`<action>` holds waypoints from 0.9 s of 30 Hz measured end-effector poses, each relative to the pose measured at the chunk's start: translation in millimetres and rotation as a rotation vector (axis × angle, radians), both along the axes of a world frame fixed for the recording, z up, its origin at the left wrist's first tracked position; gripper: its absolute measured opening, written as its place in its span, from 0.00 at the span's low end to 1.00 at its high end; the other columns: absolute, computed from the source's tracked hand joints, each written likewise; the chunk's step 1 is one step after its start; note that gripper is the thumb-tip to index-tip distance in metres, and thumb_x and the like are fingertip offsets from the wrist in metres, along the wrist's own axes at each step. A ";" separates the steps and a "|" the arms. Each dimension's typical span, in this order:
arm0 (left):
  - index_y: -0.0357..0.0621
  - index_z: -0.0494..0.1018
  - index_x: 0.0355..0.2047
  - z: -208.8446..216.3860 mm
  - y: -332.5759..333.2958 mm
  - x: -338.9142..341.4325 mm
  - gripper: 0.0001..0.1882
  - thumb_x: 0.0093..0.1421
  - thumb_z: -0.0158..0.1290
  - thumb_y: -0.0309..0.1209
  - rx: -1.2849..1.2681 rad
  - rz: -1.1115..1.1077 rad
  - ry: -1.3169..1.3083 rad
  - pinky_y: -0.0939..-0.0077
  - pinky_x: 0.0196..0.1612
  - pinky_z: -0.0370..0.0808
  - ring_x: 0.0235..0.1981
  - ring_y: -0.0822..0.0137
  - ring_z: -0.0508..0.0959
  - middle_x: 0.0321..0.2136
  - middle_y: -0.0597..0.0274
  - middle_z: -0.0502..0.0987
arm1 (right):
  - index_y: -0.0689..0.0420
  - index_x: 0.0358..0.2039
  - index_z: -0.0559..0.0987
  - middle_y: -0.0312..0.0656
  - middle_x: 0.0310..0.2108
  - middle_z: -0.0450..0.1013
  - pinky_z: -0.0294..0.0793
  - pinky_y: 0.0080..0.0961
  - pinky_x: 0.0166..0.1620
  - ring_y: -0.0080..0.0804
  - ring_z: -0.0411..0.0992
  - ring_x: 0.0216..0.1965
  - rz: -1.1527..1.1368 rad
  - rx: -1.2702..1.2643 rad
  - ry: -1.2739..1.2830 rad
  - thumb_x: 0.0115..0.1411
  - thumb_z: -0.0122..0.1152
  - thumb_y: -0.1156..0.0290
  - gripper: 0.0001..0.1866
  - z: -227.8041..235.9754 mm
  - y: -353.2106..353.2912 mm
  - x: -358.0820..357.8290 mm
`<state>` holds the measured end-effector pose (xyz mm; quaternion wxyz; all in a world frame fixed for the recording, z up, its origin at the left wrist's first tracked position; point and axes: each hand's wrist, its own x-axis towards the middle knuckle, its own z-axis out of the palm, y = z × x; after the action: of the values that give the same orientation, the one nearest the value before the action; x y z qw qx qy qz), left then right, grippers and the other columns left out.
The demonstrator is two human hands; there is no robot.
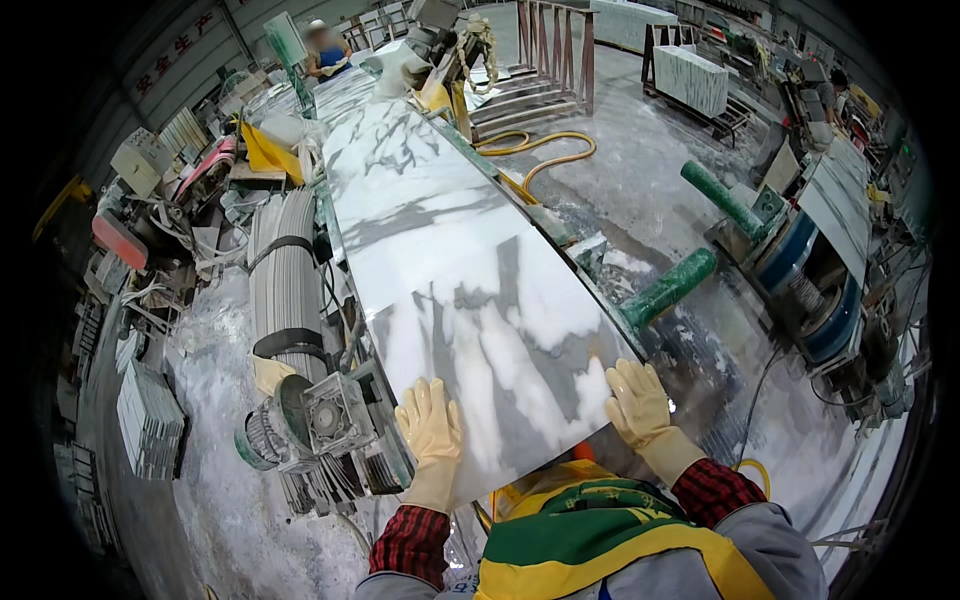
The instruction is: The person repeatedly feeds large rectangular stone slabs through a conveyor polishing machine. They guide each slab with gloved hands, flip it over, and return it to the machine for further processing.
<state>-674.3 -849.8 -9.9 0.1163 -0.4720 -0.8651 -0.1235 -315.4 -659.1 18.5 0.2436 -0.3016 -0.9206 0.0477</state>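
A long white marble slab (470,250) with grey veining lies flat on a conveyor and runs away from me. Both my hands wear cream rubber gloves. My left hand (430,430) rests at the slab's near left edge, its fingers stretched forward along the top. At the near right corner, my right hand (637,402) lies with fingers extended over the edge; whether its thumb reaches beneath the slab is hidden. Just in front of my green and yellow apron (600,520) is the slab's near end.
A geared motor (340,412) and a strapped bundle of grey strips (285,270) flank the conveyor's left side. Green rollers (672,288) jut out on the right. A yellow hose (545,165) curls over the wet floor. Another person (328,55) is at the far end.
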 end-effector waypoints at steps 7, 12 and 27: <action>0.51 0.73 0.70 11.6 -1.1 4.9 0.29 0.72 0.56 0.44 -0.003 -0.021 -0.018 0.35 0.73 0.61 0.72 0.43 0.69 0.71 0.49 0.73 | 0.59 0.55 0.85 0.58 0.53 0.82 0.75 0.56 0.62 0.61 0.79 0.55 -0.085 -0.116 0.185 0.60 0.73 0.61 0.24 1.6 -3.8 23.7; 0.48 0.72 0.71 19.0 -2.6 11.7 0.27 0.75 0.53 0.41 -0.025 -0.023 -0.068 0.35 0.75 0.60 0.72 0.39 0.68 0.72 0.45 0.71 | 0.61 0.37 0.89 0.54 0.40 0.87 0.82 0.44 0.48 0.50 0.85 0.42 -0.464 -0.586 0.063 0.64 0.74 0.49 0.23 -26.5 -29.2 54.9; 0.48 0.72 0.71 9.9 -29.6 22.7 0.31 0.70 0.59 0.41 -0.015 -0.085 -0.015 0.30 0.73 0.61 0.72 0.36 0.68 0.74 0.42 0.69 | 0.62 0.73 0.71 0.53 0.54 0.83 0.80 0.37 0.54 0.44 0.82 0.51 -0.407 -1.619 0.006 0.79 0.55 0.49 0.34 -50.8 -52.8 -5.3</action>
<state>-651.6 -879.3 0.0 0.1009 -0.5082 -0.8460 -0.1256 -320.7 -711.9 -32.3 -0.0420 -0.5438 -0.5287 0.6504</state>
